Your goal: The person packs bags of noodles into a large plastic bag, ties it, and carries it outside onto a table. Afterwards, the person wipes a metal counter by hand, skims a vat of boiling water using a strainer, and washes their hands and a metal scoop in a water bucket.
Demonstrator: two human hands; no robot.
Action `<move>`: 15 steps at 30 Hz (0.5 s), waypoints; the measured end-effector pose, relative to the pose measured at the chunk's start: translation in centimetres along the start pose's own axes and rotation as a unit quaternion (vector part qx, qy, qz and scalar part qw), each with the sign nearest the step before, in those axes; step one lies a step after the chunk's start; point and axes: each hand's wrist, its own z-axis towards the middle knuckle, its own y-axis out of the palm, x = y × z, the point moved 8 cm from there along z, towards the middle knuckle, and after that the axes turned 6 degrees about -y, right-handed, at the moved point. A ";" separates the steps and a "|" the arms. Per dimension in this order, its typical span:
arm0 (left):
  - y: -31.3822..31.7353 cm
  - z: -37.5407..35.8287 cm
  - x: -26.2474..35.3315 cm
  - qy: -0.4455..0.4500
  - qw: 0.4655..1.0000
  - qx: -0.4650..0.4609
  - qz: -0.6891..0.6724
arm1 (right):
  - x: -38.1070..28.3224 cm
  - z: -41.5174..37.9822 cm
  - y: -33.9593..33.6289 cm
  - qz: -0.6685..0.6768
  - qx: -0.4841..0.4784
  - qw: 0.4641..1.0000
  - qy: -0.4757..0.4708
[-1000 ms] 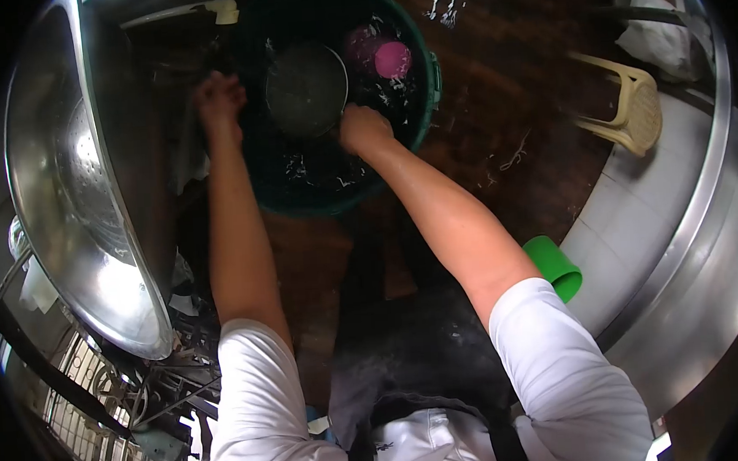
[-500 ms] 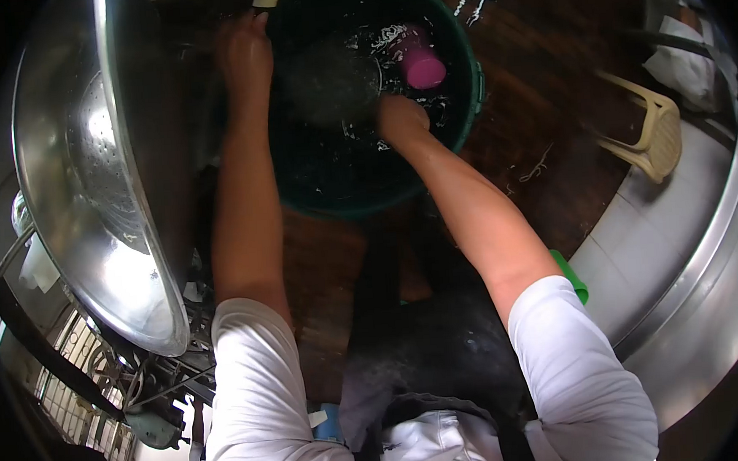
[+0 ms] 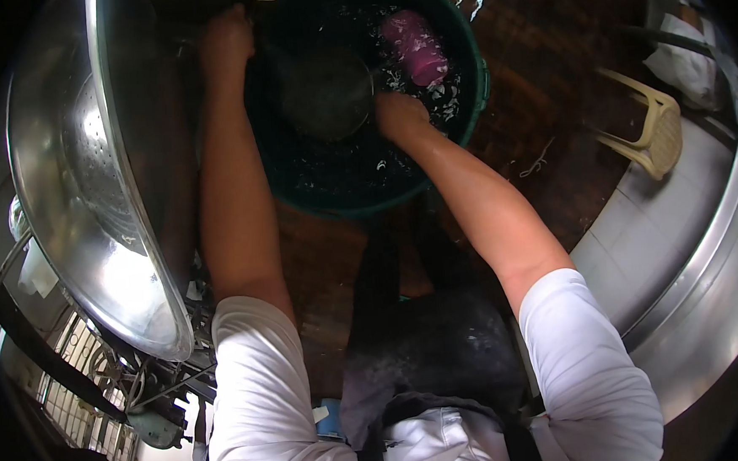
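In the upper middle of the frame, a round metal pot [image 3: 327, 94] sits inside the green tub [image 3: 471, 97]. The right hand [image 3: 400, 114] curls closed on its right rim; the left hand [image 3: 224, 38], upper left, grips the tub's edge, fingers closed.

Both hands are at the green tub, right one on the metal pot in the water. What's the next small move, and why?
Probably lift the pot a little with the right hand. That hand is at the pot's rim, the pot sits low in the dark water of the tub, and the left hand is at the tub's far left edge, seemingly steadying it. The pink cup floats close beside the pot, so lift slowly.
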 end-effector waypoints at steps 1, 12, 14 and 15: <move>1.2 -0.5 -1.3 -0.151 0.978 -0.111 -0.088 | -0.4 -0.3 0.1 -0.004 -0.006 1.000 -0.005; 10.5 -14.5 -9.1 0.023 0.966 0.249 -0.064 | 0.4 2.0 2.1 -0.033 0.051 0.998 -0.034; 14.1 -14.2 -11.6 0.003 0.975 0.222 -0.014 | 0.4 1.4 1.4 -0.006 0.047 0.999 -0.019; 16.3 -13.5 -14.2 -0.049 0.987 0.152 -0.034 | 0.4 1.0 0.9 0.009 0.045 0.999 -0.005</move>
